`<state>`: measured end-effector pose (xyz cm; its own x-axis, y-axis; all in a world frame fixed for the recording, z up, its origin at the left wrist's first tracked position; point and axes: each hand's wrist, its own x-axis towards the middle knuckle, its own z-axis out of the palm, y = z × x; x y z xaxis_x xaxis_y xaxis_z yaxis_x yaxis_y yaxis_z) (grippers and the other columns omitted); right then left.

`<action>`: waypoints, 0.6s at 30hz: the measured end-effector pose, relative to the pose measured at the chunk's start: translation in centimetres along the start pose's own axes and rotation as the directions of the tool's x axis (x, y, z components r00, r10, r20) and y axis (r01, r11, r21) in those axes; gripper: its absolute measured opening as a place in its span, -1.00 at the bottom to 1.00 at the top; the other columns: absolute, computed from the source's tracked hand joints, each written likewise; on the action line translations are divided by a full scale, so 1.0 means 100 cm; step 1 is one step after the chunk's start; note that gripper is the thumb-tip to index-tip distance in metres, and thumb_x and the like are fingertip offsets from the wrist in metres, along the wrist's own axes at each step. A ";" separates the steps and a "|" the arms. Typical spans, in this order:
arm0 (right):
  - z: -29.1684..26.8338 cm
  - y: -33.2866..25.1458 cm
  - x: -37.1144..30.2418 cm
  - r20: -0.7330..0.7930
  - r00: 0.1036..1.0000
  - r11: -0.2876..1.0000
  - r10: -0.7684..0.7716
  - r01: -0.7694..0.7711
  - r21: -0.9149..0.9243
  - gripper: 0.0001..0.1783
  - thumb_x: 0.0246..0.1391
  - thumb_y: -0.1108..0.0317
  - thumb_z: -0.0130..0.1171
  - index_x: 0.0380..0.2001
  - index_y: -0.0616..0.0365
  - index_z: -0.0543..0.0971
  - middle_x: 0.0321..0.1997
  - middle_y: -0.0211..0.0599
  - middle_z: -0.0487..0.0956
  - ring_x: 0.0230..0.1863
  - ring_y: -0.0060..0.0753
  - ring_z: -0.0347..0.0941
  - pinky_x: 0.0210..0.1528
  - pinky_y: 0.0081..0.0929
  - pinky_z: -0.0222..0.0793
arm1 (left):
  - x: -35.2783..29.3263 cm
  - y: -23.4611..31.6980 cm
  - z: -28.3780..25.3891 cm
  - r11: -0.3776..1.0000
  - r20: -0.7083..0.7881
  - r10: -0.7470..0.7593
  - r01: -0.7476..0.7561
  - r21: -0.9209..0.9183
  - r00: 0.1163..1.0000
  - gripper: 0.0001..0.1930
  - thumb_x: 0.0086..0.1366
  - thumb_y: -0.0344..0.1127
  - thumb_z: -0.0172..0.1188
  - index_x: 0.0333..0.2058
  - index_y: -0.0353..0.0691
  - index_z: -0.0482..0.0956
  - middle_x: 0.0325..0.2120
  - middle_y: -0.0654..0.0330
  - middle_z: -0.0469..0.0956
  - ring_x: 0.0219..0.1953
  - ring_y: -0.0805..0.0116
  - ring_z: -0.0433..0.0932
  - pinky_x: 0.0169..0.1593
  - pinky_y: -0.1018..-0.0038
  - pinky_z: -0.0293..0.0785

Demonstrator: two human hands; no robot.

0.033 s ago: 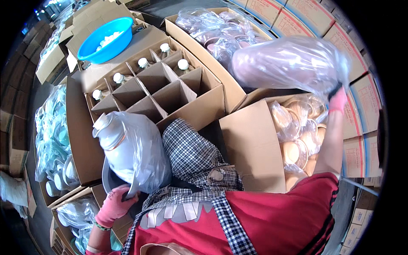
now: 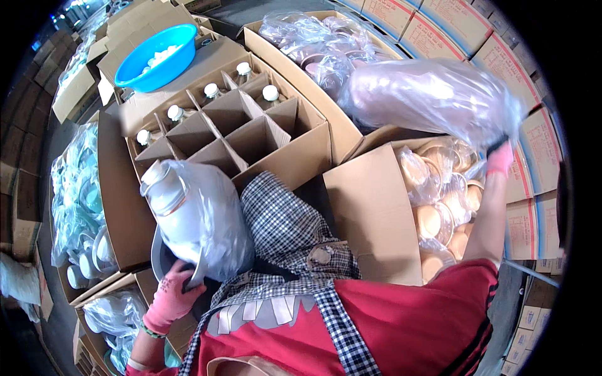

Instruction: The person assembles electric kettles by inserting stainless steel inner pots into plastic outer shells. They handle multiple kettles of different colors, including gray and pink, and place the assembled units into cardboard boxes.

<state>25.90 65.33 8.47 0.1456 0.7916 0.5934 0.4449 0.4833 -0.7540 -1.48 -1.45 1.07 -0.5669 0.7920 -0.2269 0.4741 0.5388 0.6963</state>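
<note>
My right hand (image 2: 500,160), in a pink glove, grips the gathered end of a long clear plastic bag (image 2: 426,97) of pale pink, rounded ware. The bag lies tilted over the edge of an open carton at the upper right. My left hand (image 2: 172,293), also gloved in pink, is closed on the rim of a grey tub-like container (image 2: 159,263). In that container stands a plastic-wrapped bundle of white ware (image 2: 210,219), right against my checked apron. Most of the container is hidden by the bundle.
A divided carton (image 2: 288,169) holds several white-capped bottles in front of me. Beyond it sits a blue basin (image 2: 135,84) with small white pieces. Orange cups (image 2: 433,222) fill a box at right; green-blue wrapped ware (image 2: 81,194) fills one at left. Stacked cartons (image 2: 501,69) line the right.
My right hand and the gathered end of the pink-ware bag have dropped slightly. The white bundle has shifted a little; my left hand keeps its grip.
</note>
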 end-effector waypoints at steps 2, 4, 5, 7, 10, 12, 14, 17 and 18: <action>-0.057 0.066 -0.006 0.003 1.000 0.806 0.009 -0.006 -0.592 -0.58 -0.06 0.27 0.02 -0.10 0.24 0.38 -0.11 -0.13 0.45 -0.11 -0.18 0.37 -0.12 -0.37 0.31 | 0.005 0.015 -0.005 0.964 -0.141 0.110 -0.071 0.254 0.984 -0.70 -0.21 -0.44 0.26 -0.38 -0.27 0.52 -0.13 -0.18 0.28 -0.22 -0.04 0.42 -0.10 0.37 0.34; -0.127 0.122 -0.028 0.083 0.994 0.366 0.070 0.052 -0.929 -0.56 -0.05 0.31 0.00 -0.05 0.21 0.34 -0.06 -0.09 0.43 -0.05 -0.10 0.36 -0.08 -0.35 0.32 | 0.018 0.023 -0.007 0.977 -0.104 0.137 -0.117 0.181 0.985 -0.71 -0.18 -0.46 0.22 -0.36 -0.27 0.52 -0.02 -0.18 0.19 -0.19 0.00 0.42 -0.07 0.34 0.33; -0.180 0.178 -0.020 0.445 0.879 -0.026 -0.170 0.448 -0.894 -0.62 -0.06 0.26 0.02 -0.15 0.22 0.44 -0.19 -0.09 0.50 -0.14 -0.08 0.42 -0.14 -0.30 0.35 | 0.024 0.021 -0.006 0.973 -0.008 0.189 -0.186 0.137 0.982 -0.74 -0.14 -0.46 0.20 -0.36 -0.28 0.52 0.04 -0.16 0.15 -0.14 0.00 0.41 -0.06 0.35 0.33; -0.181 0.149 -0.086 0.186 0.976 0.364 -0.111 0.214 -0.906 -0.72 -0.06 0.24 0.02 -0.31 0.17 0.52 -0.31 -0.13 0.54 -0.24 -0.10 0.46 -0.26 -0.34 0.37 | 0.031 -0.008 0.013 0.951 0.180 0.279 -0.297 0.087 0.943 -0.67 -0.05 -0.37 0.16 -0.24 -0.30 0.47 -0.06 -0.15 0.31 -0.07 -0.03 0.37 -0.02 0.35 0.28; -0.201 0.128 -0.128 0.002 1.000 0.551 0.011 -0.004 -0.834 -0.75 -0.08 0.23 0.04 -0.39 0.16 0.55 -0.36 -0.12 0.55 -0.28 -0.09 0.47 -0.31 -0.33 0.38 | 0.054 0.012 0.015 0.986 0.531 0.153 -0.091 -0.141 0.833 -0.54 0.03 -0.29 0.11 -0.06 -0.30 0.33 -0.20 -0.08 0.43 -0.09 0.04 0.38 -0.03 0.36 0.27; -0.211 0.144 -0.138 0.028 0.997 0.495 0.078 -0.014 -0.869 -0.74 -0.11 0.23 0.06 -0.39 0.17 0.54 -0.36 -0.10 0.54 -0.28 -0.06 0.46 -0.30 -0.31 0.38 | 0.062 0.025 0.016 0.994 0.545 0.111 -0.095 -0.058 0.831 -0.55 0.02 -0.27 0.13 -0.08 -0.29 0.34 -0.22 -0.08 0.44 -0.12 0.06 0.41 -0.06 0.37 0.29; -0.215 0.162 -0.149 0.095 0.987 0.431 0.129 0.030 -0.902 -0.73 -0.13 0.22 0.08 -0.39 0.18 0.53 -0.35 -0.08 0.53 -0.27 -0.04 0.46 -0.29 -0.29 0.37 | 0.070 0.039 0.005 0.987 0.490 0.072 -0.132 0.089 0.869 -0.56 0.00 -0.23 0.16 -0.12 -0.27 0.37 -0.30 -0.06 0.47 -0.19 0.06 0.44 -0.12 0.36 0.33; -0.211 0.187 -0.167 0.220 0.957 0.344 0.190 0.145 -0.928 -0.70 -0.17 0.22 0.12 -0.38 0.20 0.52 -0.34 -0.04 0.53 -0.27 -0.01 0.45 -0.28 -0.25 0.37 | 0.091 0.074 -0.034 0.960 0.269 0.071 -0.139 0.244 0.961 -0.59 -0.04 -0.21 0.20 -0.22 -0.30 0.42 -0.39 -0.06 0.48 -0.29 0.10 0.47 -0.20 0.37 0.35; -0.205 0.193 -0.176 0.230 0.952 0.354 0.201 0.148 -0.923 -0.69 -0.18 0.21 0.13 -0.38 0.21 0.51 -0.34 -0.03 0.52 -0.27 0.00 0.45 -0.27 -0.24 0.36 | 0.100 0.085 -0.044 0.963 0.268 0.014 -0.086 0.257 0.963 -0.60 -0.06 -0.21 0.21 -0.26 -0.32 0.43 -0.43 -0.06 0.48 -0.33 0.12 0.47 -0.22 0.37 0.35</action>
<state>50.08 53.05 -10.79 0.0249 0.9368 0.3490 0.9951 -0.0566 0.0809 -6.08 9.83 7.71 -0.3591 0.8475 -0.3908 0.6782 0.5247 0.5145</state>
